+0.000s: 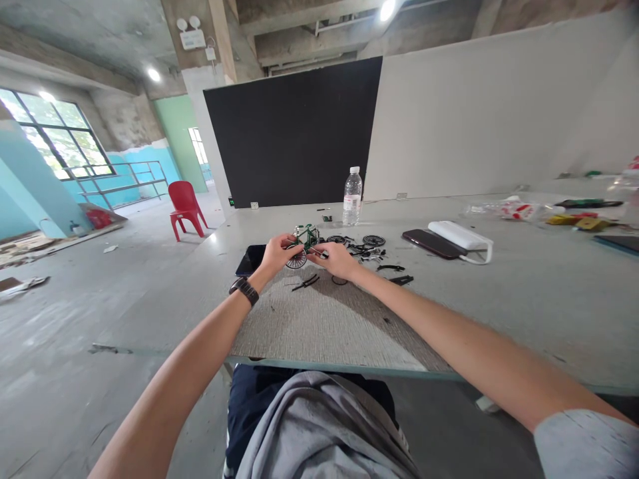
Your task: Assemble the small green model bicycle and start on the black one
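Note:
A small model bicycle (308,234) with a green frame and thin spoked wheels is between my two hands, just over the table. My left hand (277,253) pinches it from the left, its fingertips above the wheel nearest me. From the right, my right hand (339,260) has its fingers closed at the bicycle's lower part; a small dark bit shows by these fingers, too small to name. Loose black spoked wheels (373,240) and other small bicycle parts (367,251) lie beyond and right of my right hand. A slim black part (306,283) rests in front of the hands.
A dark phone (250,260) lies by my left hand. Behind stands a water bottle (352,197). To the right are a dark phone (433,244), a white power bank (460,239) with a strap, and plastic packaging (519,208). The table (319,332) has its edge before my lap.

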`<state>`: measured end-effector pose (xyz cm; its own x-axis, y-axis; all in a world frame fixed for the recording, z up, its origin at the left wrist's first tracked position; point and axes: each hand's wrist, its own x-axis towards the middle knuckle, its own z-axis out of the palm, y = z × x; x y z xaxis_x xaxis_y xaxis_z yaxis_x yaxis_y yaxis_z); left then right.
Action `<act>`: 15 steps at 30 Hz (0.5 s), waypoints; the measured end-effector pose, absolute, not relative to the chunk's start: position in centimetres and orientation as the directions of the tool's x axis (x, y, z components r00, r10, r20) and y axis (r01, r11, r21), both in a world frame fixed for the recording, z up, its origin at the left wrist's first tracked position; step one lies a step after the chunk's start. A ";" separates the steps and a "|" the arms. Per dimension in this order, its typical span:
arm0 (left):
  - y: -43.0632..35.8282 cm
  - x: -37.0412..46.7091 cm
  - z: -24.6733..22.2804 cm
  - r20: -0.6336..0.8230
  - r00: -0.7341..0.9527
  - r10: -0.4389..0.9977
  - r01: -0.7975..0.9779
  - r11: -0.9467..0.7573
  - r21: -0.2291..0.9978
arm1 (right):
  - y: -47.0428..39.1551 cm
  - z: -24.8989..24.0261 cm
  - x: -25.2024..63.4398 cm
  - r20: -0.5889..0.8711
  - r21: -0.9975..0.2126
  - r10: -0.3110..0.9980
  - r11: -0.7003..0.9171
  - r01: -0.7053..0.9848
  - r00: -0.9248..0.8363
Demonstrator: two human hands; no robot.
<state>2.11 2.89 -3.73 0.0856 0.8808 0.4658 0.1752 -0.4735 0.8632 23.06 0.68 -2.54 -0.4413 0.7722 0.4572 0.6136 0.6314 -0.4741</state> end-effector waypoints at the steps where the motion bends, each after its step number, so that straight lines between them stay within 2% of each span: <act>1: 3.0 2.1 -3.8 0.471 0.087 0.878 0.173 -0.479 0.861 | 0.6 -2.2 23.1 0.447 -0.474 0.770 0.636 0.609 -0.456; 5: 3.3 1.8 -4.0 0.482 0.106 0.870 0.212 -0.493 0.844 | 0.5 -0.9 24.1 0.348 -0.452 0.781 0.624 0.638 -0.519; 9: 3.3 1.3 -4.0 0.468 0.125 0.875 0.277 -0.483 0.830 | 1.2 0.0 25.7 0.299 -0.424 0.809 0.587 0.690 -0.506; 15: 3.0 1.1 -3.6 0.422 0.181 0.888 0.243 -0.456 0.856 | 2.0 0.9 26.8 0.202 -0.367 0.844 0.536 0.760 -0.497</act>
<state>1.08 2.95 -3.63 0.1812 0.8884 0.4217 0.2425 -0.4560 0.8563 26.77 2.03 0.89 -0.4970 0.8439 0.2020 0.7603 0.5357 -0.3674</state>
